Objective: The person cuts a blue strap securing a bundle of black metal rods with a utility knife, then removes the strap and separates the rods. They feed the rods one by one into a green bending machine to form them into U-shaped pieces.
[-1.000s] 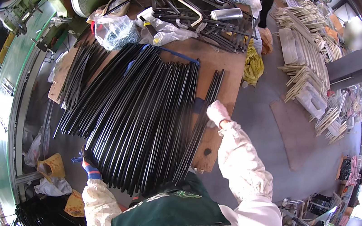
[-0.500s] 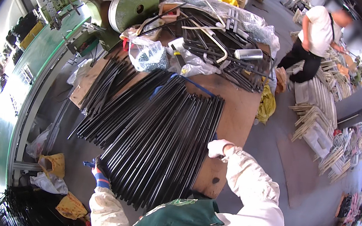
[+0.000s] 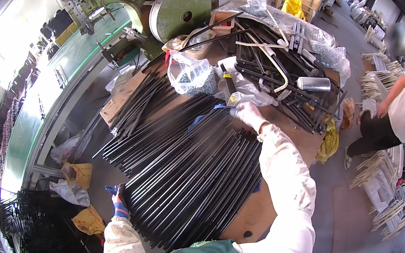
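A wide fan of long black metal rods (image 3: pixel 181 175) lies across a brown board (image 3: pixel 248 209). My right hand (image 3: pixel 249 115), in a whitish glove, reaches to the far ends of the rods, close to a yellow-and-black tool (image 3: pixel 228 83). Its fingers are smeared, so its grip cannot be made out. At the near left ends of the rods is my left hand (image 3: pixel 120 201), gloved in blue with a red band. Its blue fingertips stick out to the left, apart from each other; the rest of the hand is partly hidden. Blue strapping (image 3: pixel 196 122) shows among the rods.
Beyond the rods lie a clear bag of small metal parts (image 3: pixel 193 76), a silver can (image 3: pixel 314 84) and tangled metal tubes (image 3: pixel 266 66). A green machine (image 3: pixel 181 13) stands at the back left. At right, a person (image 3: pixel 401 109) stands beside stacked pale frames (image 3: pixel 377 175).
My right hand has moved from the right edge of the rods to their far ends. My left hand stays by the near left ends. The view has shifted, and the other person has moved nearer.
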### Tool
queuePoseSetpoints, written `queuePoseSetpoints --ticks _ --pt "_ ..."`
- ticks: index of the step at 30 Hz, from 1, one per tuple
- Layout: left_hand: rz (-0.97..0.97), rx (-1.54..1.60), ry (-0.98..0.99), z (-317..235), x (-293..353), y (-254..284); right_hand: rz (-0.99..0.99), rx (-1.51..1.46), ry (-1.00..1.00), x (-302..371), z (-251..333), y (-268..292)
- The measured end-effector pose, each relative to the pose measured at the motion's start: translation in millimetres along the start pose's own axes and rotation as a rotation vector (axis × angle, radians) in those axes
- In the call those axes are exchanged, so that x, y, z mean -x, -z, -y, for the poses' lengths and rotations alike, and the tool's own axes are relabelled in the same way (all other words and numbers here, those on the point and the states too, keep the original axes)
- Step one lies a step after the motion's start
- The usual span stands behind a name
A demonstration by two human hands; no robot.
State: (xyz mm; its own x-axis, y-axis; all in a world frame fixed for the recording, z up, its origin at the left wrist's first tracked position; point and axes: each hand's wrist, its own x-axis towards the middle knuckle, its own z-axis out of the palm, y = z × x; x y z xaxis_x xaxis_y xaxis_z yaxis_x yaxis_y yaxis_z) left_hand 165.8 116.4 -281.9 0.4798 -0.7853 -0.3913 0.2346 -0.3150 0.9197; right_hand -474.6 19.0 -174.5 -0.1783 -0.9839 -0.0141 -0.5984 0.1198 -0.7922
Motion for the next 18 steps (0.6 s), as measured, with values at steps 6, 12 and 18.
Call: queuePoseSetpoints --ticks 6,12,18 --pt "0.036 -0.015 -0.023 -3.5 -6.8 0.0 -0.771 -0.839 -0.396 -53.3 -70.2 32.8" --pt "0.076 -0.07 -0.072 -6.6 9.8 -25.6 -0.909 -1.188 -0.212 -3.8 -119.0 119.3" --pt "0.025 -0.109 0.082 -8.6 2.2 -22.0 -1.413 -1.0 -0.216 28.6 -139.9 232.7"
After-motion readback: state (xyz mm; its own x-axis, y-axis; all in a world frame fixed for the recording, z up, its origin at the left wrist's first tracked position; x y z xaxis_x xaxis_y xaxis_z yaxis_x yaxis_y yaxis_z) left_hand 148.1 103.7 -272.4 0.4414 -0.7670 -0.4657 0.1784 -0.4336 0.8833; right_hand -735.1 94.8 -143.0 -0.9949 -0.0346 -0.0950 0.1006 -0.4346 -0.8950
